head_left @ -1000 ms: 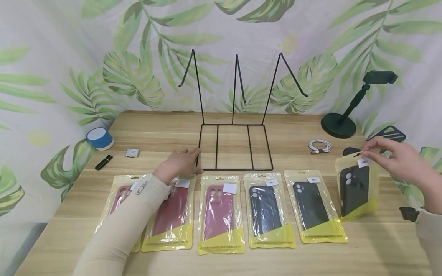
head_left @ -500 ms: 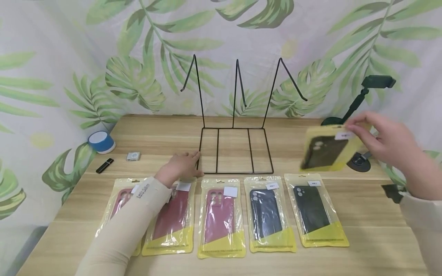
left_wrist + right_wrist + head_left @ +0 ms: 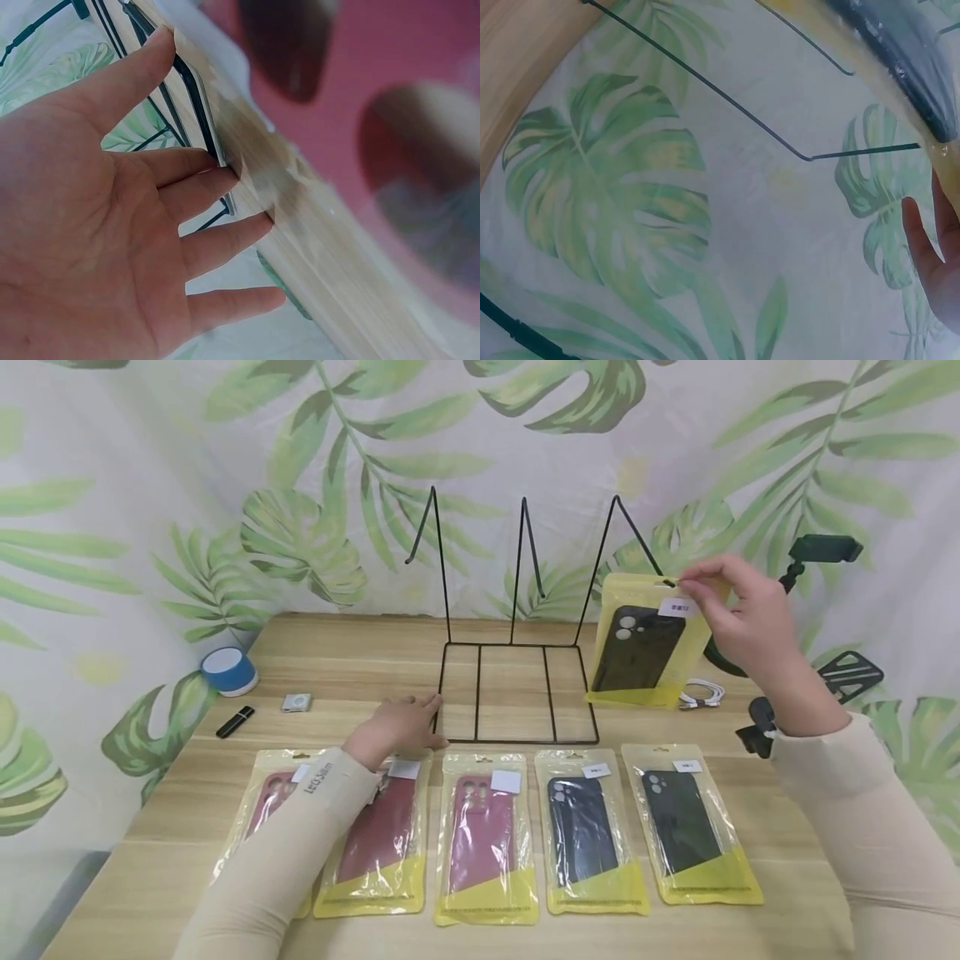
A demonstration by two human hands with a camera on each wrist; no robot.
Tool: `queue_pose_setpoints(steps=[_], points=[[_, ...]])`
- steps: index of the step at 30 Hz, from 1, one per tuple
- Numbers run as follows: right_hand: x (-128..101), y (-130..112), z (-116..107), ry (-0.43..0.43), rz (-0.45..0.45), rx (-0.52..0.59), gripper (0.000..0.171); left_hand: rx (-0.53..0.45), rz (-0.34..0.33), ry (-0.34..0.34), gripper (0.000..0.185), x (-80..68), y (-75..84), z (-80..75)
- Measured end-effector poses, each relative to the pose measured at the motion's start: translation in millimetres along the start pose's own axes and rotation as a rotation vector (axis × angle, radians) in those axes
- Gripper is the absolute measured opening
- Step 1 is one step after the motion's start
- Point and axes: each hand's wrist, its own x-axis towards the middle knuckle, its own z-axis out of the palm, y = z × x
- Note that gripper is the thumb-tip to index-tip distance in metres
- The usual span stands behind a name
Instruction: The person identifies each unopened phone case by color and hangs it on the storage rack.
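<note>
Pinching the top edge of a yellow-backed packet with a black phone case, the right hand holds it in the air at the tip of the right-hand hook of the black wire rack; thumb and fingers close on the packet beside its white label, and the packet hangs upright, clear of the worktop. From the right wrist view the dark case shows at the upper edge, with a thin hook of the rack crossing the leaf-print backdrop and only a fingertip at the right edge.

At the front left corner of the rack's base, the left hand lies flat on the wood with its fingers straight and spread, gripping nothing. In the left wrist view the fingers reach to the black wire of the base.

In front of the rack, five more packets lie flat in a row: three with red cases to the left, partly under the left sleeve, and two with dark cases to the right. Left of the rack sit a small blue-and-white round speaker, a black stick-shaped device and a small silver square device. Right of the rack lie a coiled white cable and a black phone stand
</note>
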Motion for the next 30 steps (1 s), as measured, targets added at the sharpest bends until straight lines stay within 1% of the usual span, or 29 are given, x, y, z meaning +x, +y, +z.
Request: queue_pose_setpoints(steps=[5,9,12,16,20,24,30], points=[[5,5,9,-0.029,0.061,0.011,0.010,0.004,0.002,0.003,0.085,-1.2,0.7,-1.2],[15,8,15,-0.041,0.110,-0.029,0.014,0.016,-0.002,0.005,0.086,-0.7,-0.3,-0.8],[25,11,21,-0.069,0.200,-0.070,0.020,0.023,-0.007,0.006,0.086,0.4,-1.1,0.1],[40,14,29,-0.119,0.309,-0.080,0.029,0.010,-0.008,0.009,0.085,1.5,-1.8,2.1],[52,20,36,-0.155,0.339,-0.070,0.034,-0.007,-0.010,0.012,0.085,1.6,-1.8,3.6],[64,28,43,-0.180,0.377,-0.070,0.038,0.000,-0.011,0.009,0.085,1.0,-2.1,3.8],[81,34,52,-0.219,0.430,-0.093,0.040,0.009,-0.014,0.008,0.085,-1.1,-1.7,4.1]])
